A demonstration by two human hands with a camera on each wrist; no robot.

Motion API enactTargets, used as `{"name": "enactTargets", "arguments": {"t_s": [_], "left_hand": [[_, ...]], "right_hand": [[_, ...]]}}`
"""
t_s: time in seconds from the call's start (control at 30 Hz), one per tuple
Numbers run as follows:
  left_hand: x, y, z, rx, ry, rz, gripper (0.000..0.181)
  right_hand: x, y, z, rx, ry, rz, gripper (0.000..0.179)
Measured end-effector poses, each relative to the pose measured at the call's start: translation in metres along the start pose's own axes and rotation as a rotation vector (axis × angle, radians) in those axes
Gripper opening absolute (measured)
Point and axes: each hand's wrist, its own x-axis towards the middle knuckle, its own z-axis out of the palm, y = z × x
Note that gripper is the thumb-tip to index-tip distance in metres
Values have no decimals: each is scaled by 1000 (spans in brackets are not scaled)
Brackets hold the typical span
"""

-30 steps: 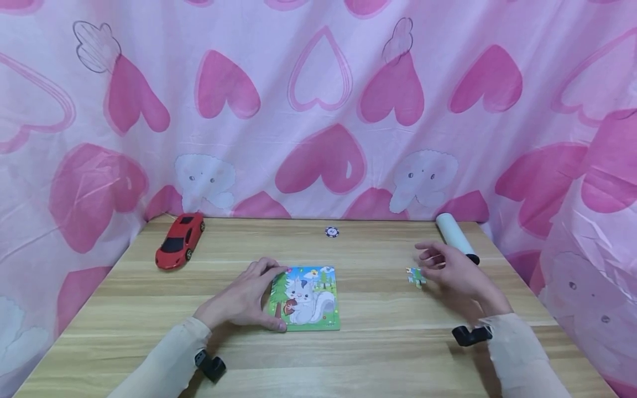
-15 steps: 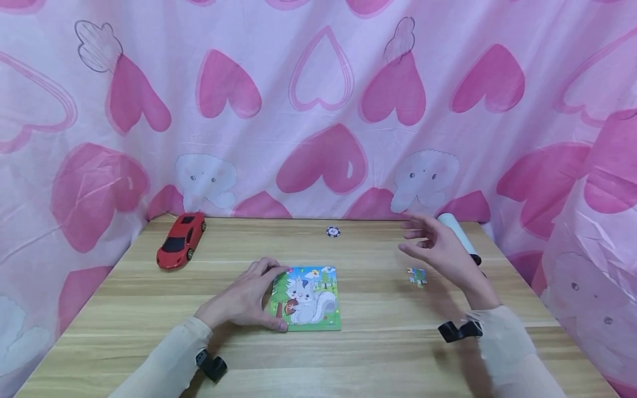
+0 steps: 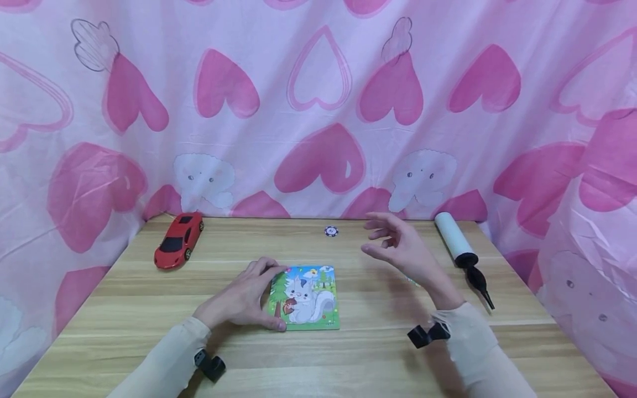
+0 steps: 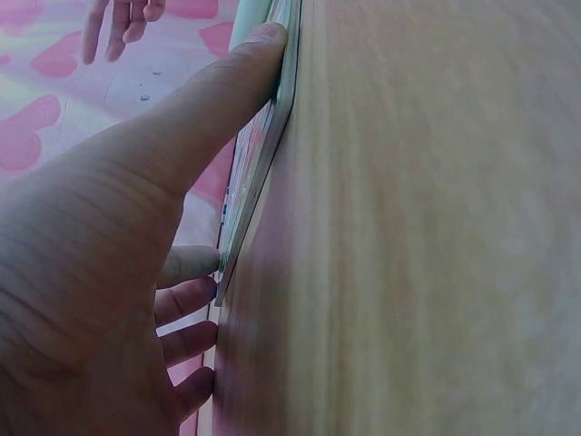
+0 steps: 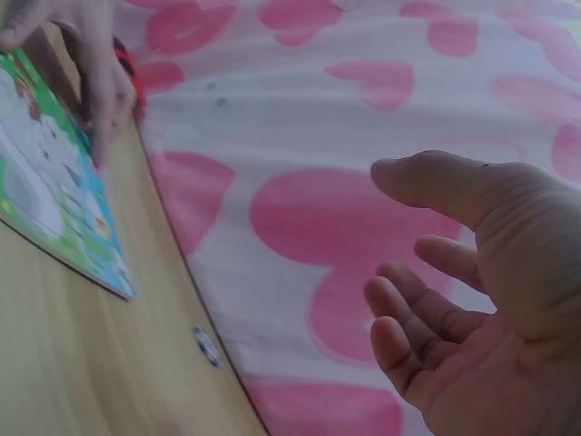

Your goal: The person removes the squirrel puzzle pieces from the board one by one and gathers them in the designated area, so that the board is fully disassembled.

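In the head view a square jigsaw puzzle (image 3: 308, 301) with a white squirrel picture lies flat on the table. My left hand (image 3: 244, 296) holds it by the left side, thumb at the near corner and index finger at the far one. The left wrist view shows that thumb across the puzzle's (image 4: 263, 150) edge, with other fingertips beyond it. Over the table, right of the puzzle, my right hand (image 3: 403, 251) hovers with loosely bent fingers and nothing in them. Beneath its wrist a small loose puzzle piece (image 3: 412, 281) is mostly hidden.
A red toy car (image 3: 179, 241) stands at the far left of the wooden table (image 3: 298, 365). Near the back edge lies a poker chip (image 3: 331, 231). A pale hand pump (image 3: 454, 235) with a black nozzle lies at the far right. A heart-printed curtain (image 3: 318, 110) hangs behind.
My right hand has risen from beside the loose piece and moved left, and its forearm now covers most of that piece. The pump's nozzle has come into sight. My left hand stays put.
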Motion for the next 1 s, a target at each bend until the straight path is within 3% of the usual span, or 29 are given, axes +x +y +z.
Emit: {"name": "enactTargets", "arguments": {"t_s": [0.27,0.6,0.8,1.0], "left_hand": [[1,0,0,1,1,6,124],[-1,-1,1,-8,-2,-2,124],[-1,-1,1,-12,-1,-8,122],[-1,-1,0,-6,-5,-14,123]], "right_hand": [[2,-4,37,45,-56,9,65],[-2,14,78,106,-178,43,66],[-7,24,91,66,-232,129,68],[-10,30,100,1,-301,135,67]]}}
